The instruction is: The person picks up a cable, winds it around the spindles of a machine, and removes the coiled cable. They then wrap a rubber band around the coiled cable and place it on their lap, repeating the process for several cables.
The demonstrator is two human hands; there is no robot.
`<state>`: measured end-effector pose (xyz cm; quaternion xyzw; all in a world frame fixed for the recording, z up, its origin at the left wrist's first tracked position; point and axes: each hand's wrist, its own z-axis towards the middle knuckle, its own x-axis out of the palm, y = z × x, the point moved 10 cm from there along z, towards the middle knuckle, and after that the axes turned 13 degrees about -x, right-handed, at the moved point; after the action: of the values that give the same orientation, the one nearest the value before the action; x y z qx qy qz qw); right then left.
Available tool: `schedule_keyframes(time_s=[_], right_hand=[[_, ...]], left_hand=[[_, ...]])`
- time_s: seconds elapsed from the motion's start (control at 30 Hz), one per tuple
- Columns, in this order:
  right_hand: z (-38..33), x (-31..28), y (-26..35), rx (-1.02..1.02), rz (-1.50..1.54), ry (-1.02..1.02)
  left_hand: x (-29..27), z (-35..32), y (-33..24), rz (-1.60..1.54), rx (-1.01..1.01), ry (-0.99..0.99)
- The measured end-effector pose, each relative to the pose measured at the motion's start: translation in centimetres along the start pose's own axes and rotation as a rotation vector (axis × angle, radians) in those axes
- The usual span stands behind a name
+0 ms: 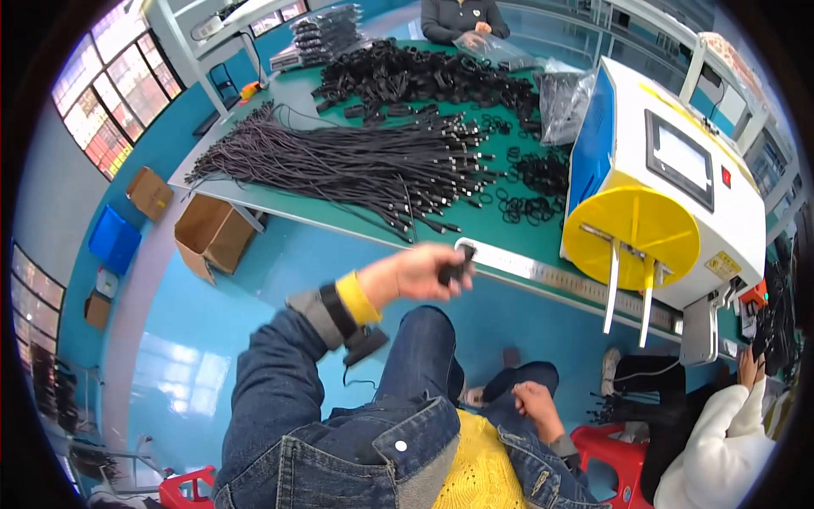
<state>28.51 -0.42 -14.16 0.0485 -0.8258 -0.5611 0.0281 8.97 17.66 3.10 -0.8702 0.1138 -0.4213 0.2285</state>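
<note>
My left hand (426,272) is held out over the front edge of the table, its fingers closed round a small black piece (455,270) whose exact kind I cannot make out. Just beyond it lies a wide bundle of black cables (339,161) with metal-tipped plugs pointing to the right. Lower down, above my thigh, my right hand (538,404) is curled with nothing visible in it.
On the right of the green table (500,222) stands a white machine (721,204) with a yellow disc (632,233) and two prongs. Black straps or cords (415,76) are heaped behind the cables. A co-worker in white (716,441) sits at right; another person (465,21) is opposite.
</note>
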Motion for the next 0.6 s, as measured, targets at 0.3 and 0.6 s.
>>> schedule_keyframes(time_s=[0.3,0.6], right_hand=[[0.1,-0.7,-0.1,0.084,0.037,-0.047],[2.1,0.4,0.2,0.076,-0.025,-0.011]], left_hand=[[-0.1,-16.7,-29.7,2.006,1.471,-1.265],[-11.6,-13.2,-18.4,1.719,0.976,-1.401]])
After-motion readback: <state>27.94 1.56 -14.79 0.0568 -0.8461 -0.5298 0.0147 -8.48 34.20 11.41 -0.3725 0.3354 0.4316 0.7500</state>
